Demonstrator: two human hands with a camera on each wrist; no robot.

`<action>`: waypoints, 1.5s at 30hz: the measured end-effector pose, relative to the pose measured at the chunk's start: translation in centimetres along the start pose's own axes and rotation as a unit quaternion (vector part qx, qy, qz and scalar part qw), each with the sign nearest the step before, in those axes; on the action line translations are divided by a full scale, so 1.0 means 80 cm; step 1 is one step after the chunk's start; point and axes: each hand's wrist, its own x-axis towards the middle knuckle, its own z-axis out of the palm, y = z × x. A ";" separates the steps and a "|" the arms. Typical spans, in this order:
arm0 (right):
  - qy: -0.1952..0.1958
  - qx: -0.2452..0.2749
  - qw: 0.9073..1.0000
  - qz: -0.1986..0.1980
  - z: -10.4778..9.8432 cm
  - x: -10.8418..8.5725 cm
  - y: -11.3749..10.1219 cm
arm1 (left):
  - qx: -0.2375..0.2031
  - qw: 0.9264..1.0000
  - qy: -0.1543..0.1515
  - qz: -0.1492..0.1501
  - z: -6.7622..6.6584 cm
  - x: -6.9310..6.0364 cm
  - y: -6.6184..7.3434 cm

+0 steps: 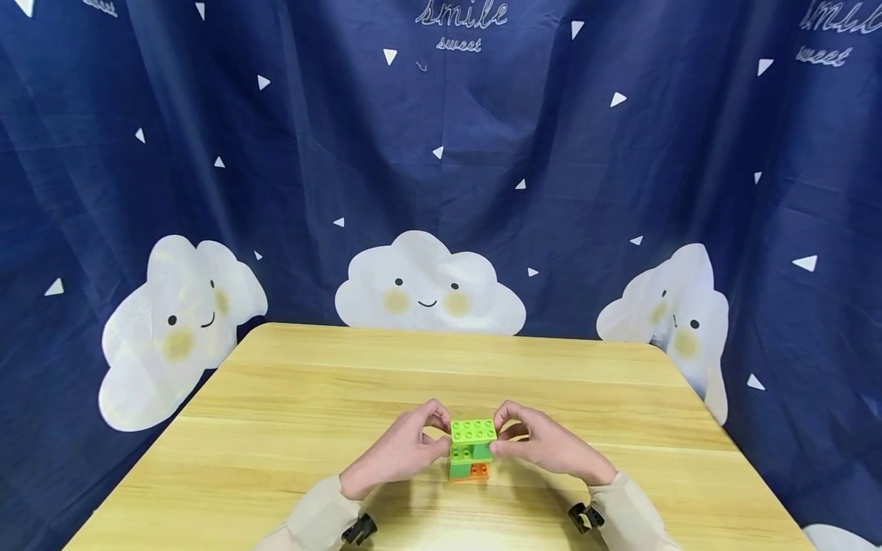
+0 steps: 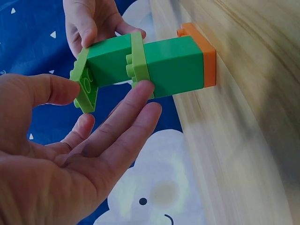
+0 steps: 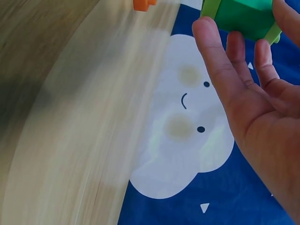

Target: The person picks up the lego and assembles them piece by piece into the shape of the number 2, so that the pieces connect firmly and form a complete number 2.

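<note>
A small stack of toy building bricks [image 1: 472,432] stands upright on the table, between my two hands. Light green plates form its top and middle, with green bricks [image 2: 173,65] between and below, and an orange plate [image 2: 209,61] at the bottom. My left hand [image 1: 406,448] grips the stack's left side; in the left wrist view one finger touches the top plate and another the middle plate. From the right side my right hand [image 1: 547,444] holds the upper part between thumb and fingers. Its exact contact is partly cut off in the right wrist view.
The stack rests on a light wooden table [image 1: 310,398]. Behind and around the table hangs a dark blue curtain [image 1: 482,184] printed with white clouds and triangles. A black device [image 1: 360,528] sits by the left cuff, and another black device [image 1: 586,517] by the right.
</note>
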 end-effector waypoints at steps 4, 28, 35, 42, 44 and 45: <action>0.004 -0.006 1.000 0.000 0.002 0.000 -0.003 | -0.016 1.000 0.006 -0.006 0.000 -0.001 0.001; 0.059 -0.011 0.998 0.019 0.017 0.005 -0.002 | -0.025 0.999 0.032 -0.028 -0.002 0.003 -0.006; 0.074 -0.005 0.997 0.025 0.020 0.008 0.003 | -0.016 0.999 0.028 -0.030 -0.003 0.002 -0.007; 0.081 0.008 0.996 0.028 0.021 0.008 0.002 | -0.022 0.998 0.027 -0.057 -0.002 0.001 -0.008; 0.086 0.004 0.996 0.030 0.022 0.009 0.002 | -0.021 0.998 0.027 -0.061 -0.001 0.001 -0.009; 0.089 0.002 0.996 0.030 0.023 0.009 0.002 | -0.018 0.998 0.027 -0.061 -0.001 0.000 -0.009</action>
